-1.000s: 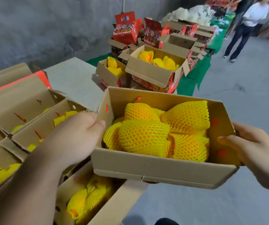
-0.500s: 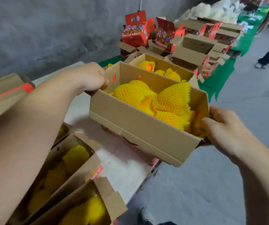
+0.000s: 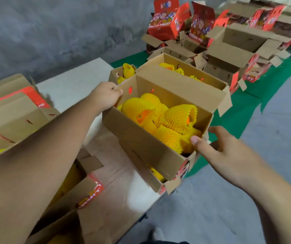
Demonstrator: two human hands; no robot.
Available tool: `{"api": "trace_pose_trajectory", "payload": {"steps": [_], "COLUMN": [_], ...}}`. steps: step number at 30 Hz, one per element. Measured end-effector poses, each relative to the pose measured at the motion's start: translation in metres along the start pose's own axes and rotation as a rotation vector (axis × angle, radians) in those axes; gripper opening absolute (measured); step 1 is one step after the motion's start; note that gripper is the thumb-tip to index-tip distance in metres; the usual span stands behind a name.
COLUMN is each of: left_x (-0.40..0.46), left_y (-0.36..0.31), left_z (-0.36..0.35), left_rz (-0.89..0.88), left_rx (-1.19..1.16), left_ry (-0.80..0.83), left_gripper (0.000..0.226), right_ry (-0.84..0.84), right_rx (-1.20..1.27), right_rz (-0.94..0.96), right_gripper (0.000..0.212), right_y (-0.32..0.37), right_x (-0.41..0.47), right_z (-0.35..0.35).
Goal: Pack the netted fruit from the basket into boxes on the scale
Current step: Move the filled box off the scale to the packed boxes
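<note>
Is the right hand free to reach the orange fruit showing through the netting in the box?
Probably not yet. The right hand grips the near end of the box, thumb over the rim. The box top is open and the fruit lies uncovered, so releasing the grip would free the way.

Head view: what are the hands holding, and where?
Both hold the filled box: left hand at its far-left end wall, right hand at the near-right end, thumb over the rim.

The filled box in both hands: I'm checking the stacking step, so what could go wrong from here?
The filled box is tilted and sits on a lower box at the table edge; it may slide off. The right hand holds only a corner, so the grip may slip. The netted fruit is piled high and may roll out.
</note>
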State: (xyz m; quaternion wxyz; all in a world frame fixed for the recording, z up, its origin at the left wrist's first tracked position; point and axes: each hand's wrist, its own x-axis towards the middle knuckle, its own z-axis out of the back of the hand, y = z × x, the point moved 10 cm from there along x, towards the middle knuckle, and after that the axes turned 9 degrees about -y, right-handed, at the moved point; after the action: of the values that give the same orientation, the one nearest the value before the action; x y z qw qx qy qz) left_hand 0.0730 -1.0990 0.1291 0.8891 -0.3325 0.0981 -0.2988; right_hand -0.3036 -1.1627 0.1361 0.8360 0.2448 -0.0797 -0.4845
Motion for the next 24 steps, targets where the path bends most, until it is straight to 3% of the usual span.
{"api": "trace_pose_trajectory", "payload": {"steps": [2,8,15,19,24], "left_x": [-0.011,-0.072,-0.158,-0.203,-0.276], "left_y": [0.012,0.019,0.045,0.09,0.199], "left_z": [0.004,0.007,0.005,-0.003,0.049], "left_rz": [0.073,0.037,-0.021,0.093,0.271], "left_rx": [-0.205,-0.373,-0.464,-0.566,-0.399], "left_ry": [-0.088,-0.341,-0.438,-0.329,-0.465], "left_gripper": [0.013,0.055,0.039,0.02,0.028], "right_ry": [-0.053,-0.37,-0.245,-0.154,-0.114], "right_rx": [-0.057,0.077,0.176,0.108,0.088], "right_rz": [0.017,0.293,0.519,0.647,0.78], "right_gripper": [0.081,0.054,0.047,0.048,0.028], "right_y": [-0.003,0.027,0.095,0.127,0.172], "right_x": [-0.001,-0.003,-0.02,-0.031,-0.044], "right_z": [0.006,0.037,-0.003,-0.031,-0.058]}}
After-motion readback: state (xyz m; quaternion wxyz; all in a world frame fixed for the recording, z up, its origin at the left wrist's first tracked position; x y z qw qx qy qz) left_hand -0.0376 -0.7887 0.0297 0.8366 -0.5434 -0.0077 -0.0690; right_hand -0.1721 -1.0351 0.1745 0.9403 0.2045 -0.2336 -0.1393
